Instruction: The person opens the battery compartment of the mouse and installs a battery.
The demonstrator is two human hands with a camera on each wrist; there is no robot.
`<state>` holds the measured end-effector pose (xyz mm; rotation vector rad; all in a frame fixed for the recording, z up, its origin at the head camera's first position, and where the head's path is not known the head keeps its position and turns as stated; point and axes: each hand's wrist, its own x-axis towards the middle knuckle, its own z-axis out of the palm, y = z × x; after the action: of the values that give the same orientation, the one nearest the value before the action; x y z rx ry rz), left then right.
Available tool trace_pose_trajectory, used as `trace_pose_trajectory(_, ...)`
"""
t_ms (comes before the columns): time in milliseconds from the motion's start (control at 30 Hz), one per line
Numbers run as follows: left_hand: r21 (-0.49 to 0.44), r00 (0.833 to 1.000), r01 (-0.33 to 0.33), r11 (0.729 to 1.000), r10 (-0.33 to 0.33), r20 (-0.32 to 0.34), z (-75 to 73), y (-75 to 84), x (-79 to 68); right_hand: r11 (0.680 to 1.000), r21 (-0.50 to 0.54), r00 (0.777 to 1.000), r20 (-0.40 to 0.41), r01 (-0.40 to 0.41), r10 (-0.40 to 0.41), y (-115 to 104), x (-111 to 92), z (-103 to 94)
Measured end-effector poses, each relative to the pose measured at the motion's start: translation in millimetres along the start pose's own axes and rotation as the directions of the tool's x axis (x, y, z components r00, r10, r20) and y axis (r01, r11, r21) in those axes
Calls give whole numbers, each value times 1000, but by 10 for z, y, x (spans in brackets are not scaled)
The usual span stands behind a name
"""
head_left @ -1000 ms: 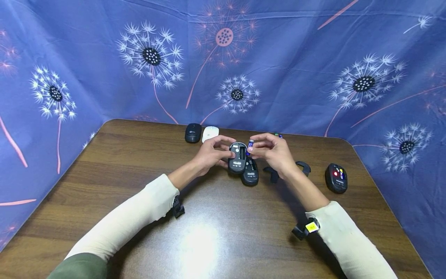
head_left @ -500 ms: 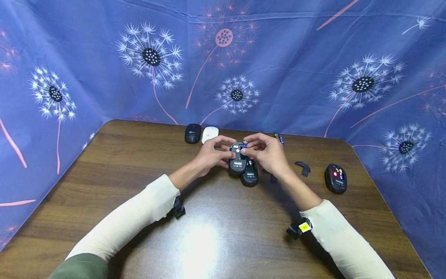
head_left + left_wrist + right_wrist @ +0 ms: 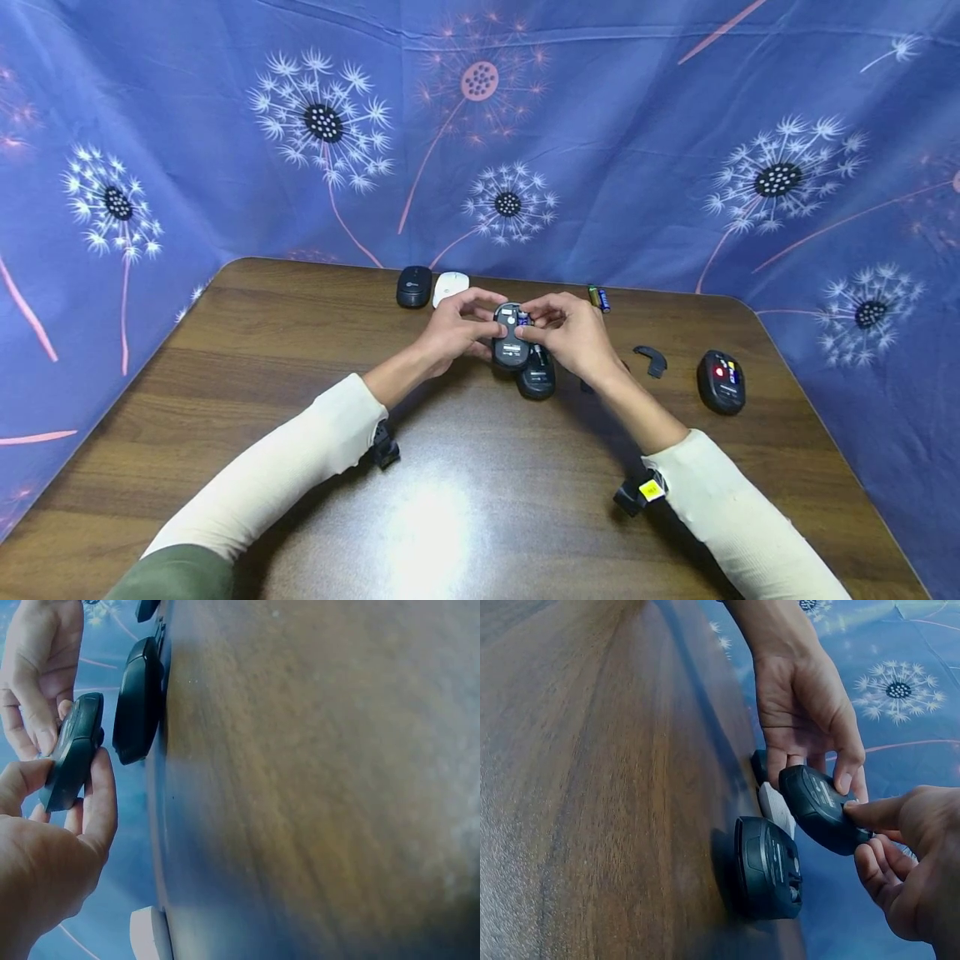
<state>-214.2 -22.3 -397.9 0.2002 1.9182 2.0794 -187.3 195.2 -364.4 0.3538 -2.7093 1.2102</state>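
My left hand (image 3: 452, 332) grips a black computer mouse (image 3: 511, 353), held underside up with its battery slot facing the head camera. A blue battery (image 3: 523, 318) shows in that slot, and my right hand (image 3: 576, 335) pinches it, thumb at its near end and a finger at its far end. In the right wrist view, the right thumb presses on the underside of the held mouse (image 3: 821, 806) while the other fingers curl at its side; the battery is hidden there. Just below the held mouse, a second black mouse (image 3: 536, 381) lies underside up on the table.
A black mouse (image 3: 414, 287) and a white mouse (image 3: 451, 287) stand at the back edge of the wooden table (image 3: 300, 333). Two batteries (image 3: 599, 299) lie back right. Right of my arm are a curved black cover (image 3: 652, 362) and another upturned mouse (image 3: 722, 382) with a red light.
My right hand has moved left with the battery, from beside the held mouse into its slot. The left hand has kept its grip and place.
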Motion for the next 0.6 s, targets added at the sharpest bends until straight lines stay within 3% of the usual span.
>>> trace_pose_trajectory(100, -7, 1000, 1, 1000, -1, 0, -4, 10, -7, 998, 50, 999, 19, -33, 32, 11, -5, 6)
trace_pose_trajectory(200, -21, 1000, -1, 1000, 1, 1, -7, 12, -9, 966, 221, 989, 84, -137, 121, 39, 6, 6)
trace_pose_trajectory(300, -24, 1000, -13, 1000, 13, -2, -10, 18, -7, 861, 419, 955, 192, -289, 227, 58, 34, -13)
trace_pose_trajectory(400, -15, 1000, -23, 1000, 23, 3, -9, 29, -3, 751, 520, 912, 288, -406, 294, 63, 72, -39)
trace_pose_trajectory(500, -12, 1000, -24, 1000, 24, 4, -6, 37, -4, 692, 552, 883, 350, -464, 312, 69, 103, -66)
trace_pose_trajectory(600, -16, 1000, -29, 999, 29, 5, 1, 39, -5, 671, 553, 864, 399, -493, 306, 73, 121, -92)
